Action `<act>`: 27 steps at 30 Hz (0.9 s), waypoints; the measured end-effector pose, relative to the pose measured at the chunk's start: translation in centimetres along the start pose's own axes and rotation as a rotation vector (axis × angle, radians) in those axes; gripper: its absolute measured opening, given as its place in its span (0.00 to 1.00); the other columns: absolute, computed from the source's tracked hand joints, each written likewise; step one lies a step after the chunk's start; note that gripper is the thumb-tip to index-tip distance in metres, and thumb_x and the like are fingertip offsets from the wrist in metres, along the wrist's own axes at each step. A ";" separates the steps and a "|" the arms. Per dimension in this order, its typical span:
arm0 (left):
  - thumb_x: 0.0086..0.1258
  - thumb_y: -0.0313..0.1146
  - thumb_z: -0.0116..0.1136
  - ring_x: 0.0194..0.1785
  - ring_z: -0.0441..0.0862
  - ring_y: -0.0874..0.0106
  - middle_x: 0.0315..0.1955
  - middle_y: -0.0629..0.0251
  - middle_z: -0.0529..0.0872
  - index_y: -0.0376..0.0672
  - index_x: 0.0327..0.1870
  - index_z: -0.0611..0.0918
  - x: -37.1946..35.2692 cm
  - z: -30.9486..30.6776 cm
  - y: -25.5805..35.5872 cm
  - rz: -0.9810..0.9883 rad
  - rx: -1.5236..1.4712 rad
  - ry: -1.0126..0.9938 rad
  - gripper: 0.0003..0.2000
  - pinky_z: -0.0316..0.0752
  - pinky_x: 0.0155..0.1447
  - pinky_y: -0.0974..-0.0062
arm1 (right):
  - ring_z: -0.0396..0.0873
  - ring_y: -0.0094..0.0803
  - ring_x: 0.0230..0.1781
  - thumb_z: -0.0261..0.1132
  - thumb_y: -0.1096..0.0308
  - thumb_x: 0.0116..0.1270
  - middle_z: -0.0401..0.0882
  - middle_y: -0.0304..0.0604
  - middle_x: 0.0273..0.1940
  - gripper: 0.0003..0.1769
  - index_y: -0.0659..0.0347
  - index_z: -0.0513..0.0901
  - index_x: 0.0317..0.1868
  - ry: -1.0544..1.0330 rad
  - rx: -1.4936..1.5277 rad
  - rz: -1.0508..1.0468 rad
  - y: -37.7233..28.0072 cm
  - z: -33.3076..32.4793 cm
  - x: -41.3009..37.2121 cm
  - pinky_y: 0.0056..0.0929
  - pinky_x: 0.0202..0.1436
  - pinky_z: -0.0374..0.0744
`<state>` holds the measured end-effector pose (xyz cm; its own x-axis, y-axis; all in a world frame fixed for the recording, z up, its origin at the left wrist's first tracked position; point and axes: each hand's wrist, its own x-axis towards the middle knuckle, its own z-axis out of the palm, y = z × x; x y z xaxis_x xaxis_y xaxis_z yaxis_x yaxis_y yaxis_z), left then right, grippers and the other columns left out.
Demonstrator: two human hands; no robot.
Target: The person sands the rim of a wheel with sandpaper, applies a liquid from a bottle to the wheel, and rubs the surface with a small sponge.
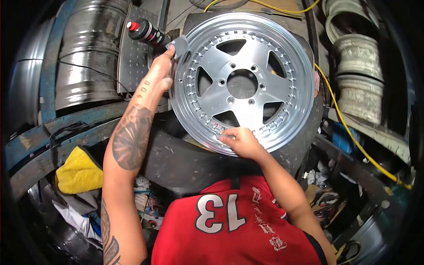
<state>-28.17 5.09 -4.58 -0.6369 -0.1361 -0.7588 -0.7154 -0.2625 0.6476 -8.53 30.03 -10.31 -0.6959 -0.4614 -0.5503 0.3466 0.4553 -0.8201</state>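
Note:
A polished silver wheel rim (pixel 251 115) with star-shaped spokes and a ring of small bolts lies face up on a dark tyre (pixel 176 163). My left hand (pixel 164 68) is at the rim's upper left edge. Its fingers are closed on a small grey sheet that looks like sandpaper (pixel 180 47), which lies against the outer lip. My right hand (pixel 242 142) rests at the rim's lower lip with the thumb and fingers pinched together by the bolts. What they hold, if anything, is too small to name.
A black bottle with a red cap (pixel 145 32) stands beyond my left hand. Metal barrels (pixel 90 53) line the left side, with a yellow cloth (pixel 78 171) below. Stacked worn rims (pixel 360 95) and a yellow hose (pixel 353 141) are on the right.

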 end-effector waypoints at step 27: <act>0.80 0.51 0.54 0.34 0.83 0.70 0.24 0.56 0.84 0.37 0.42 0.87 -2.9 1.9 1.9 0.711 0.749 -0.194 0.22 0.76 0.46 0.65 | 0.85 0.40 0.29 0.70 0.66 0.73 0.85 0.57 0.30 0.11 0.67 0.89 0.44 0.034 -0.206 -0.017 -5.8 1.6 3.8 0.38 0.38 0.79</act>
<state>-28.19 6.76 -0.97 -0.9678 0.1454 -0.2056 -0.1115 0.4849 0.8675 -12.16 24.44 -7.91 -0.7225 -0.4459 -0.5283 0.2015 0.5951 -0.7780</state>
